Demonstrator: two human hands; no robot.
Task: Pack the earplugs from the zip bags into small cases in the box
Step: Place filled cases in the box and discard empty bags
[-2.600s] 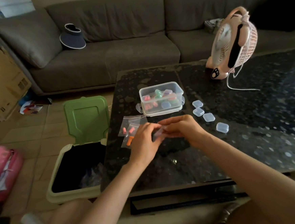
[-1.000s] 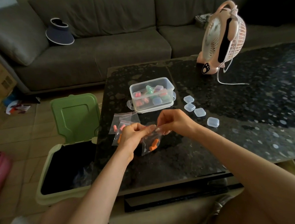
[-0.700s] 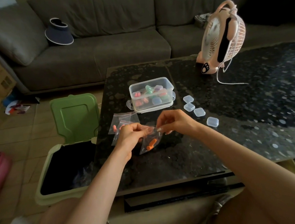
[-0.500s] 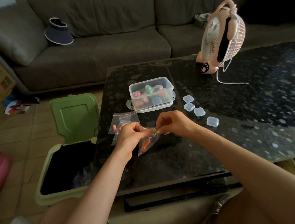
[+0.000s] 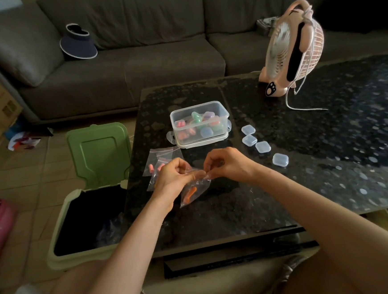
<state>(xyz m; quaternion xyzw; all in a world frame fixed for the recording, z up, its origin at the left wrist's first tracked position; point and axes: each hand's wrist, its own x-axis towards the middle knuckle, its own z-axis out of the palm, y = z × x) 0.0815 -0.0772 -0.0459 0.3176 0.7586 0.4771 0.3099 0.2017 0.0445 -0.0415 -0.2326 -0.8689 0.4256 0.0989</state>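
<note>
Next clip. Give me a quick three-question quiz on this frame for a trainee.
1. True or false: the left hand and the right hand both pinch one zip bag.
2. How many cases lie loose on the table? A) two B) four C) six
3. Fill in: the earplugs in that zip bag are ___.
Key: 1 true; 2 B; 3 orange.

box (image 5: 200,125) on table (image 5: 306,166), cases (image 5: 263,145) right of it, zip bags (image 5: 160,164) before it, bin (image 5: 87,215) left of table

Dim, wide-angle edge warp, tabletop glare
</note>
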